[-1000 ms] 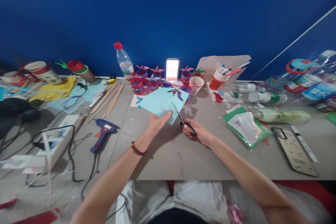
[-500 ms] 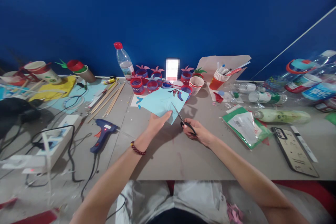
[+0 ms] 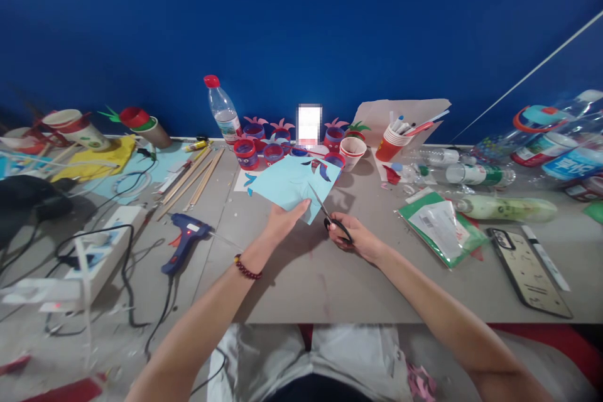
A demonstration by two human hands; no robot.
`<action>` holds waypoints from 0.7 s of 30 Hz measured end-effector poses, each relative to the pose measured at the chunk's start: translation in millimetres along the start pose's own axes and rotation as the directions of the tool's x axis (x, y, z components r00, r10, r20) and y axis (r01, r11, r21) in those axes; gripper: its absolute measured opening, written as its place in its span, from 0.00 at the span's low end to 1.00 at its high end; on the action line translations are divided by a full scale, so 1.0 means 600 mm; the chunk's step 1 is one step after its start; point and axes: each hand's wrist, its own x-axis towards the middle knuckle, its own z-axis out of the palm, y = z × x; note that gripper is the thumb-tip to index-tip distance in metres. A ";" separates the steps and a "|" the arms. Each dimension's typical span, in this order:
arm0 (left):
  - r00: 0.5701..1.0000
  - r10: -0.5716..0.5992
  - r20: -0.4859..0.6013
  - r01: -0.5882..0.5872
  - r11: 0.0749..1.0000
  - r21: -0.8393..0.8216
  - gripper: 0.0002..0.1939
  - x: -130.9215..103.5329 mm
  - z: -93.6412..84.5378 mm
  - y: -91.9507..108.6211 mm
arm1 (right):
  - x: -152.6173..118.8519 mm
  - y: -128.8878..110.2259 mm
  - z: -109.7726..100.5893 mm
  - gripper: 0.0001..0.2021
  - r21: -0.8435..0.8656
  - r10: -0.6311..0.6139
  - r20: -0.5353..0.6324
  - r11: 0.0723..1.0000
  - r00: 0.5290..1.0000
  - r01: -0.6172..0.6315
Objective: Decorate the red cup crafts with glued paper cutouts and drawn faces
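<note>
A sheet of light blue paper (image 3: 282, 181) is pinched at its lower edge by my left hand (image 3: 286, 221), thumb on top and the other fingers hidden underneath. Shapes are cut out of the sheet's right part, where darker things show through. My right hand (image 3: 354, 237) grips black-handled scissors (image 3: 325, 210), their blades lying against the paper's right side near my left thumb. Small dark blue paper scraps (image 3: 249, 181) lie by the sheet's left corner. Behind the paper stand several red and purple cups (image 3: 245, 154) with paper leaf tops.
To the left lie a blue glue gun (image 3: 185, 240), wooden sticks (image 3: 191, 181) and a power strip (image 3: 106, 257) with cables. A bottle (image 3: 223, 112) stands at the back. At right are a cup of pens (image 3: 392, 146), plastic bottles (image 3: 504, 208), a green packet (image 3: 440, 226) and a phone (image 3: 530, 271).
Almost nothing differs. The blue paper has shifted very slightly, and both hands keep their hold in nearly the same place.
</note>
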 end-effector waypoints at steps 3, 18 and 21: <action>0.999 -0.032 0.016 0.033 0.999 -0.023 0.15 -0.003 0.002 0.003 | -0.003 -0.004 0.001 0.26 0.002 0.007 0.011 1.000 1.000 -0.007; 0.998 -0.055 -0.003 0.055 0.998 -0.031 0.14 -0.008 0.007 0.001 | -0.002 -0.003 0.003 0.26 0.006 -0.007 0.008 1.000 1.000 0.007; 0.997 -0.072 -0.021 0.071 0.997 -0.026 0.14 -0.008 0.008 0.001 | -0.002 -0.002 0.003 0.26 0.000 -0.005 0.006 1.000 1.000 0.005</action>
